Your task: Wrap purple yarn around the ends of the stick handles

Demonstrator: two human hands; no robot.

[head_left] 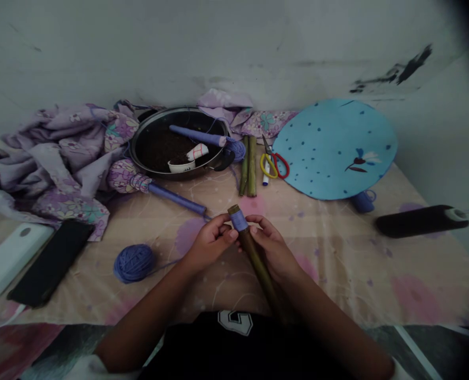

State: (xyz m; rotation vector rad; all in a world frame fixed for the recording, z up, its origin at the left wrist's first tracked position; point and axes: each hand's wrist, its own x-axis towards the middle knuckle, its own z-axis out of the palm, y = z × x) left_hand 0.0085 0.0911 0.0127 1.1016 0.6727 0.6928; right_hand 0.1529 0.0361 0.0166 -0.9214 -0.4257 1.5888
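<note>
My right hand (273,244) is wrapped round a brown-green stick (256,258), tilted with its lower end towards my body. Purple-blue yarn (239,220) is wound in a neat band just below the stick's top end. At the left of that band my left hand (211,240) is closed, its thumb and fingers pinched together by the yarn. From a ball of yarn (134,263) to the left, a strand runs to my left wrist and passes out of sight there.
A black pan (179,176) of dark crumbly material holds a yarn-wrapped stick (197,135). Behind my hands lie more stalks (252,166), scissors (274,164) and a blue oval board (333,148). Bunched floral cloth (60,153), a phone (52,264) and a dark cylinder (420,220) flank them.
</note>
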